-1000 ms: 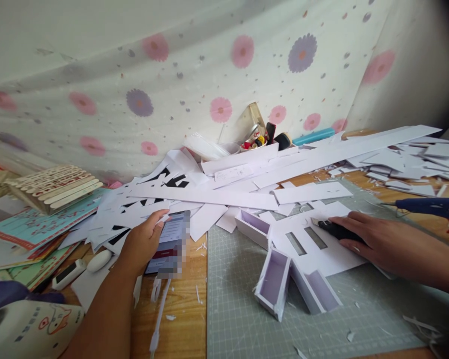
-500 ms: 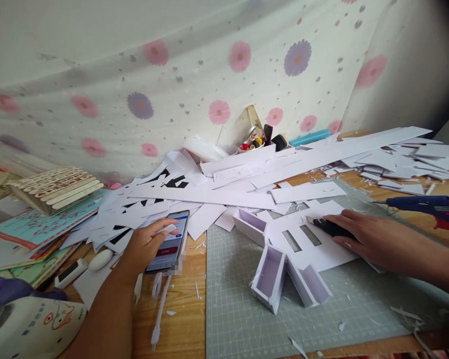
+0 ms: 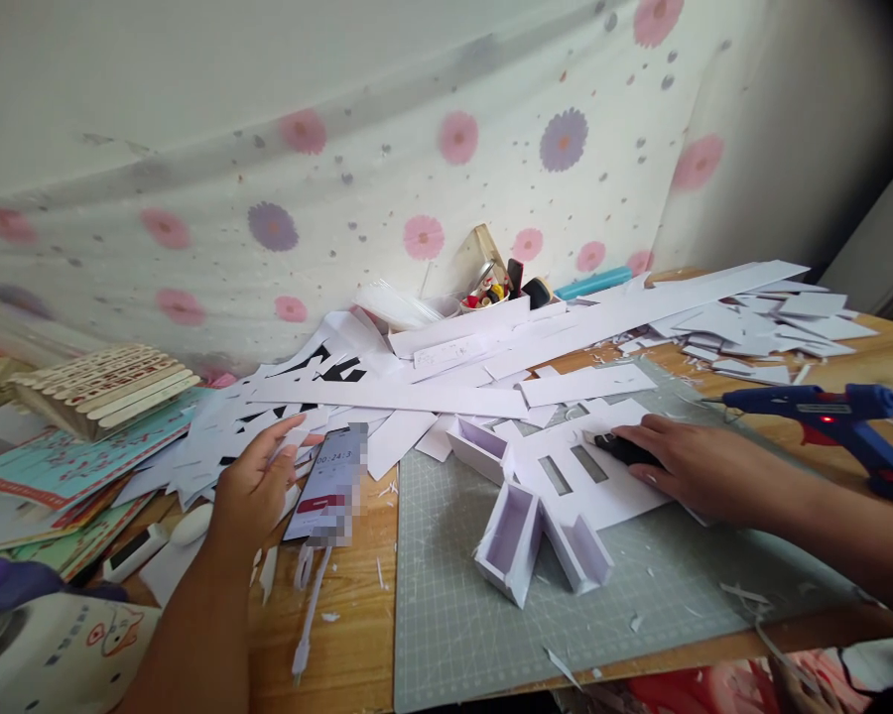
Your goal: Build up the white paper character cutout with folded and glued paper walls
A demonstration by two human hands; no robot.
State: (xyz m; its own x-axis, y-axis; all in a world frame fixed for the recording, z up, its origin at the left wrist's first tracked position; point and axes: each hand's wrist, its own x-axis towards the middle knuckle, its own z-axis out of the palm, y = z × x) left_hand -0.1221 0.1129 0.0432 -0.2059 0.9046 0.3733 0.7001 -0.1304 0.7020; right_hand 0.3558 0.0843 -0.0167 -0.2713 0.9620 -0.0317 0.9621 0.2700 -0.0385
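Note:
My left hand (image 3: 257, 486) is raised just left of the phone (image 3: 327, 486), its fingers pinching a small white board piece (image 3: 287, 441). Running digits show on the phone's screen, and a white cable (image 3: 309, 625) hangs from its lower end. My right hand (image 3: 666, 456) grips a black utility knife (image 3: 621, 448) laid over a white board (image 3: 602, 496) with rectangular cut-outs. The knife's tip points left, near the holes. Beside that board, small open white boxes (image 3: 507, 540) stand on the grey-green cutting mat (image 3: 446, 635).
To the right rests a blue glue gun (image 3: 826, 402) with a lit red light. White strips (image 3: 417, 395) and offcuts (image 3: 751, 327) lie across the back. A popsicle-stick box (image 3: 104, 387) sits on booklets at left, above a white cartoon-printed container (image 3: 66, 654).
My left hand has drawn back left from the phone, still with the white piece. The phone's screen now shows a timer. The view has turned right; my right hand stays on the knife.

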